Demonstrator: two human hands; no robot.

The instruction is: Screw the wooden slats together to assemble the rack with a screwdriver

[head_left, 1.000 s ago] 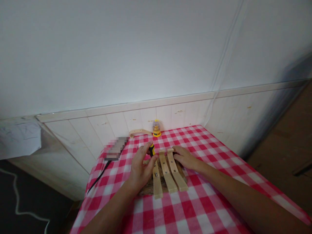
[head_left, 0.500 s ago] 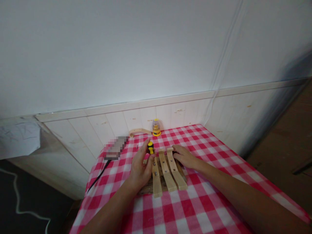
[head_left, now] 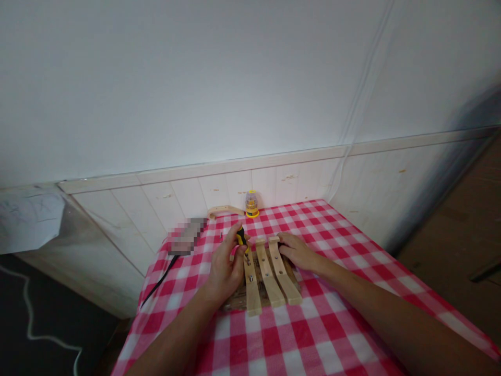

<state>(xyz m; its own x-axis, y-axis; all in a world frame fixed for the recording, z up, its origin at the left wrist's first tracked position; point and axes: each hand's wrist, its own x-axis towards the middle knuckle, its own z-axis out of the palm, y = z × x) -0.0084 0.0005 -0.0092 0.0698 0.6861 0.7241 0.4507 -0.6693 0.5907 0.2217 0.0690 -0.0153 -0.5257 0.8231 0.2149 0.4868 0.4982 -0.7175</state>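
Between the fingers of my left hand (head_left: 227, 263) is a small yellow-and-black screwdriver (head_left: 241, 238), its tip pointing down at the upper screw of the left curved wooden piece (head_left: 253, 297). Another screw shows lower on that piece. Beside it lie a middle curved wooden piece (head_left: 274, 292) and a right curved wooden piece (head_left: 288, 287), each with two dark holes or screws. All three rest across a brown wooden board (head_left: 235, 302). My right hand (head_left: 299, 251) is closed at the board's far right edge, against the end of the right piece; its fingertips are partly hidden.
A red-and-white checked cloth (head_left: 332, 313) covers the table. At the back stand a clear-and-yellow bit container (head_left: 252, 204) and another curved wooden piece (head_left: 226, 210) by the wall. A blurred-out flat object (head_left: 188, 237) with a black strap (head_left: 160, 282) lies at left.
My left hand has tilted the screwdriver, so its shaft now shows and its tip is at the upper screw. My right hand stays in about the same place.
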